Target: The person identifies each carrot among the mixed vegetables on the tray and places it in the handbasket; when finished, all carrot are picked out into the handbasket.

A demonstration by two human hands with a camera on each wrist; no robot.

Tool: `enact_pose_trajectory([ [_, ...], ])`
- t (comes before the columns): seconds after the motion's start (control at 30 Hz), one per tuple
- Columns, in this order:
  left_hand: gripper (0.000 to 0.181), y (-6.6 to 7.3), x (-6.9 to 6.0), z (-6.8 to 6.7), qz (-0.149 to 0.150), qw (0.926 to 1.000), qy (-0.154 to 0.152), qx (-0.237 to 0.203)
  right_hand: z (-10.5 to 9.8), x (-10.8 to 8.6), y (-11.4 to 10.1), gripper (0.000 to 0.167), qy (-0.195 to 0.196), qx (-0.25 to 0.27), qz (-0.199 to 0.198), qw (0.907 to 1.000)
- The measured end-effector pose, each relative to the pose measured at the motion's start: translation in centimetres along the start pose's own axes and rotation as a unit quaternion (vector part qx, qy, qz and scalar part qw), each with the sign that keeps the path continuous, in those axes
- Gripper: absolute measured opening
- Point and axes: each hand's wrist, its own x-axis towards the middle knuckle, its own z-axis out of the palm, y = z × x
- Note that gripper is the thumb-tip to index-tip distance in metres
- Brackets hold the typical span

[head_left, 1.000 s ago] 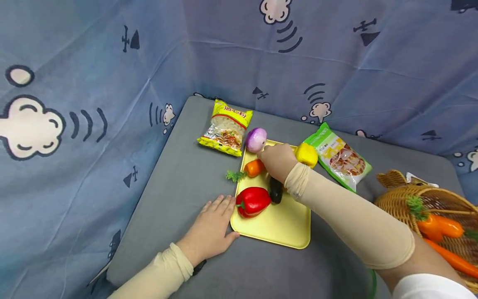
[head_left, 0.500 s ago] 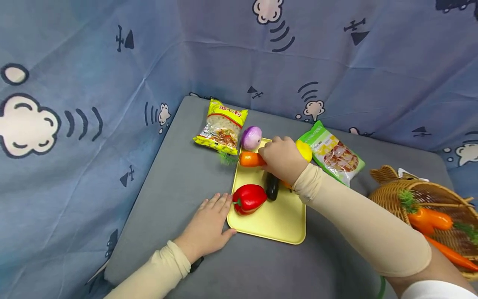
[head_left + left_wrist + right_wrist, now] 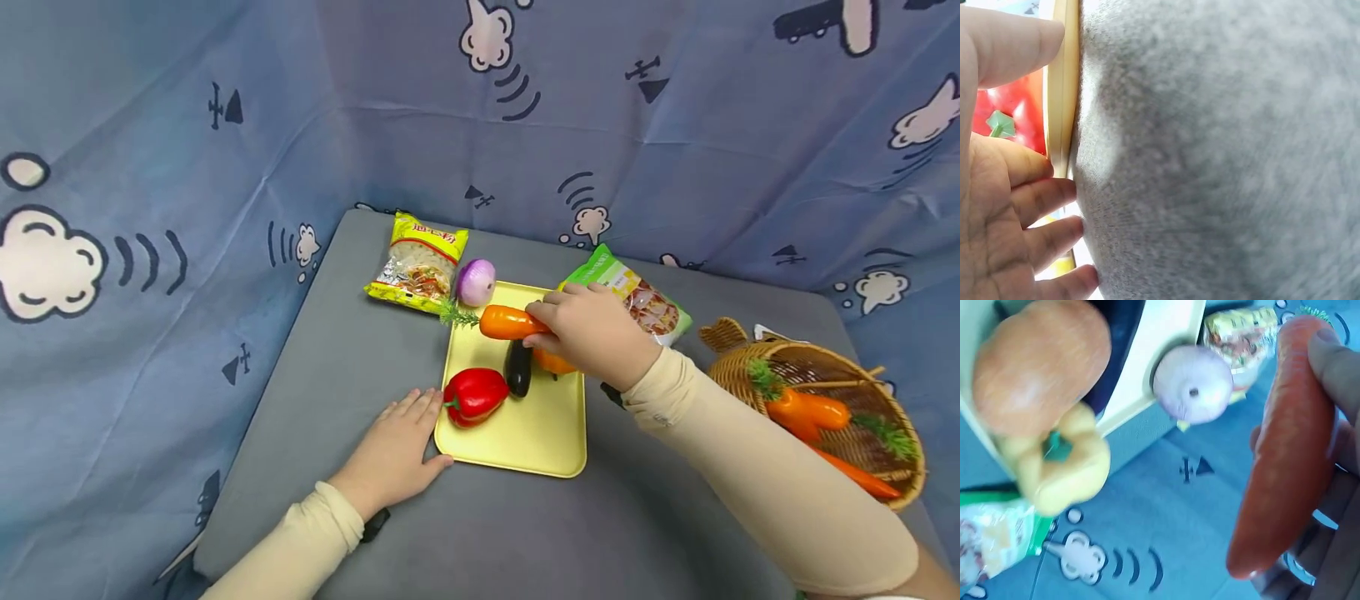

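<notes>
My right hand (image 3: 600, 337) grips a carrot (image 3: 507, 322) by its body, above the far part of the yellow tray (image 3: 517, 446). Its green top points left. Beside the tray's near left edge, my left hand (image 3: 393, 454) lies with straight fingers, thumb and fingertips at the rim. A red bell pepper (image 3: 475, 397), an eggplant (image 3: 518, 368) and a round orange vegetable (image 3: 553, 361) are on the tray. At its far left corner is a purple onion (image 3: 476, 282). The right wrist view shows a yellow bell pepper (image 3: 1063, 465), hidden behind my right hand in the head view.
A yellow food packet (image 3: 422, 265) lies behind the tray at left, a green one (image 3: 637, 292) at right. Farther right, a wicker basket (image 3: 727, 371) holds several carrots. Patterned blue cloth (image 3: 420, 150) hangs behind the grey table (image 3: 337, 333).
My right hand has taken hold of the carrot, lifted it off the tray and shifted right with it. My left hand stays by the tray. The head view has turned right.
</notes>
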Motion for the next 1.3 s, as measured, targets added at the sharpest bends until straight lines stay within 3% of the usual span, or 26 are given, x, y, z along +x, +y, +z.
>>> enact_pose_trajectory([
  [0.43, 0.090, 0.0, 0.2, 0.6, 0.002, 1.0000, 0.002, 0.006, -3.0, -9.4, 3.4, 0.041, 0.041, 0.018, 0.090, 0.9950],
  [0.83, 0.089, 0.1, -0.1, 0.1, 0.014, 0.9999, -0.006, 0.002, -3.4, -16.9, 5.8, 0.042, 0.016, 0.026, 0.183, 0.9827],
  [1.07, 0.090, 0.1, -0.3, -0.3, 0.010, 0.9996, -0.024, 0.007, -3.8, -20.9, 6.8, 0.039, -0.003, 0.056, 0.241, 0.9689],
  [1.3, 0.093, 0.4, -0.2, -0.5, 0.006, 0.9990, -0.041, 0.015, -4.5, -25.2, 7.6, 0.041, 0.017, 0.060, 0.301, 0.9515],
])
